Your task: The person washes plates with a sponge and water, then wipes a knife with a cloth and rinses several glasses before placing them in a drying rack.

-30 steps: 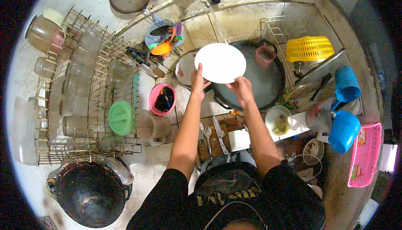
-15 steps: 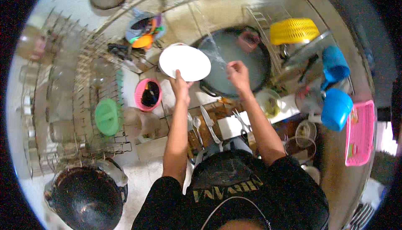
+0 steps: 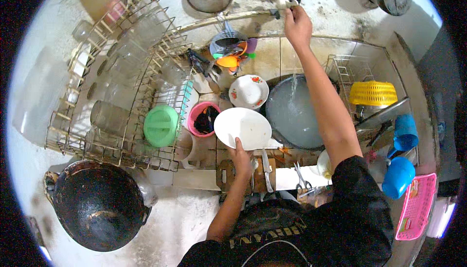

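Note:
My left hand grips the near rim of a white plate, thumb on top, and holds it tilted left of a dark round basin of greyish water. At the wall, my right hand is closed on the tap, its fingers partly hiding the handle. A thin stream of water falls into the basin. My right forearm hides the basin's right side. Just beyond the plate sits a white bowl with red flowers. A knife and scissors lie near my body.
A wire rack with glass jars and a green lid fills the left. A black wok stands below it. A pink bowl lies beside the plate. To the right are a yellow basket, blue cups and a pink basket.
My right hand has gone from above the basin up to the tap. The plate has come nearer my body, and the flowered bowl now shows behind it. The whole view has shifted.

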Demonstrator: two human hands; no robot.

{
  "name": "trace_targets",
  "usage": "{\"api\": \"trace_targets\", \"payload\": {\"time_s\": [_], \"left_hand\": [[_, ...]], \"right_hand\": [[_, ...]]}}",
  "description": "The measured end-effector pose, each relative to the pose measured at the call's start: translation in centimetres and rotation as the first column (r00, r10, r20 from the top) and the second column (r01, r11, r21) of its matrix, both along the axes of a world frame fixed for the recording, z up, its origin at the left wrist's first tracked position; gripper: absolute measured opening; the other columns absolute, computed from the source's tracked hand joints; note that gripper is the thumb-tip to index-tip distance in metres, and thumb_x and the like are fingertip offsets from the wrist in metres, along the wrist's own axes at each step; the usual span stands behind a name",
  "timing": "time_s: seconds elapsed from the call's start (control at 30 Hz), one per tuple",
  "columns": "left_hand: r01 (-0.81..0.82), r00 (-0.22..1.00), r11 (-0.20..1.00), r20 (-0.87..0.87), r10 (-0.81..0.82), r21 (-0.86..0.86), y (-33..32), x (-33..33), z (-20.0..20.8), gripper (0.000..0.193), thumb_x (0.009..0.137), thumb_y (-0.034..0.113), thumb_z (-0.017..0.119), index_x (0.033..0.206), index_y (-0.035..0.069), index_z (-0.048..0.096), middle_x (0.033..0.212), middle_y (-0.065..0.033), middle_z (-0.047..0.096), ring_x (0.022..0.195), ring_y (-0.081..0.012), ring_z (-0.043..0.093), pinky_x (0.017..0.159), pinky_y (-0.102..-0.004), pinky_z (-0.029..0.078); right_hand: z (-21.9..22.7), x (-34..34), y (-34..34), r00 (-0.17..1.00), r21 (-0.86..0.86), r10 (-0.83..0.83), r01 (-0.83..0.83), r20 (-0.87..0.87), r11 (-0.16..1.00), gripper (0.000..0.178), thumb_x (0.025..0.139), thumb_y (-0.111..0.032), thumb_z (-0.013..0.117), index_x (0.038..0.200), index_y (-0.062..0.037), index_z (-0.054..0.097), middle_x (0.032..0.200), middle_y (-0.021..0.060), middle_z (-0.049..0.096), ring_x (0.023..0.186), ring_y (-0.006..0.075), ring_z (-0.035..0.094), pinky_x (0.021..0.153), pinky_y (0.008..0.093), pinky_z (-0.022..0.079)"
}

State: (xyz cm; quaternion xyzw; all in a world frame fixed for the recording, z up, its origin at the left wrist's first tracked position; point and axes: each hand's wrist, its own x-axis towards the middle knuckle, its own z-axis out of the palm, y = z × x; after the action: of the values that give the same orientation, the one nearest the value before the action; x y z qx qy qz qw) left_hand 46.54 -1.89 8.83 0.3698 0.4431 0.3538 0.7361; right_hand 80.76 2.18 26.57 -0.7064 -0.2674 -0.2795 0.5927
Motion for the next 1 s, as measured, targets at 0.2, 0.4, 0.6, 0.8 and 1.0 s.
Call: {"api": "trace_targets", "payload": {"time_s": [0.2,0.4,0.6,0.8,1.0], "left_hand": [[-0.004,1.0,0.999,-0.02,0.005,0.048,-0.9,-1.2,0.0,0.056,0.093,0.034,0.043,0.139,0.011,0.022,0.131,-0.0141,0.041,0.111,-0.0286,0.05,0.084,-0.0435,0.047],[0.042,0.999,0.999,-0.028,-0.041,0.02,-1.1,-1.6,0.2,0.058,0.094,0.032,0.043,0.141,0.012,0.016,0.132,-0.0162,0.038,0.113,-0.0293,0.048,0.086,-0.0432,0.048],[0.09,0.996,0.996,-0.003,-0.09,0.015,-1.6,-1.2,1.6,0.054,0.094,0.032,0.043,0.138,0.011,0.021,0.13,-0.0157,0.04,0.112,-0.028,0.049,0.086,-0.0432,0.048],[0.104,0.993,0.994,0.052,-0.106,0.039,-1.1,-2.1,0.4,0.053,0.094,0.032,0.043,0.138,0.012,0.022,0.13,-0.0136,0.041,0.112,-0.0276,0.049,0.085,-0.0421,0.047],[0.02,0.999,0.997,-0.028,-0.018,0.072,-0.8,-3.4,1.0,0.054,0.093,0.034,0.045,0.138,0.011,0.025,0.132,-0.0113,0.042,0.114,-0.026,0.048,0.088,-0.042,0.044]], "right_hand": [[-1.4,1.7,-2.4,0.988,-0.227,0.067,-0.033,0.142,0.973,0.041,0.082,-0.019,0.06,0.117,0.0011,0.052,0.103,0.0165,0.064,0.097,0.0285,0.062,0.081,0.0359,0.048],[-0.1,2.7,-6.6,0.897,-0.326,0.439,-0.429,-0.047,0.842,0.05,0.081,-0.003,0.05,0.13,-0.0116,0.046,0.12,0.0138,0.057,0.094,0.0249,0.06,0.084,0.0343,0.046],[0.0,3.5,-6.2,0.886,-0.371,0.463,-0.431,-0.003,0.822,0.065,0.075,0.003,0.048,0.136,-0.0137,0.036,0.128,0.0146,0.05,0.097,0.0274,0.06,0.085,0.0341,0.046],[0.7,1.5,-7.5,0.895,-0.488,0.442,-0.358,0.063,0.796,0.069,0.073,0.004,0.047,0.138,-0.0138,0.032,0.128,0.0159,0.049,0.102,0.0288,0.057,0.087,0.0349,0.046],[0.2,-4.3,-14.5,0.712,-0.179,0.597,-0.686,-0.37,0.706,0.05,0.081,-0.004,0.048,0.131,-0.0103,0.043,0.115,0.0138,0.056,0.098,0.0203,0.056,0.083,0.0346,0.048]]}}
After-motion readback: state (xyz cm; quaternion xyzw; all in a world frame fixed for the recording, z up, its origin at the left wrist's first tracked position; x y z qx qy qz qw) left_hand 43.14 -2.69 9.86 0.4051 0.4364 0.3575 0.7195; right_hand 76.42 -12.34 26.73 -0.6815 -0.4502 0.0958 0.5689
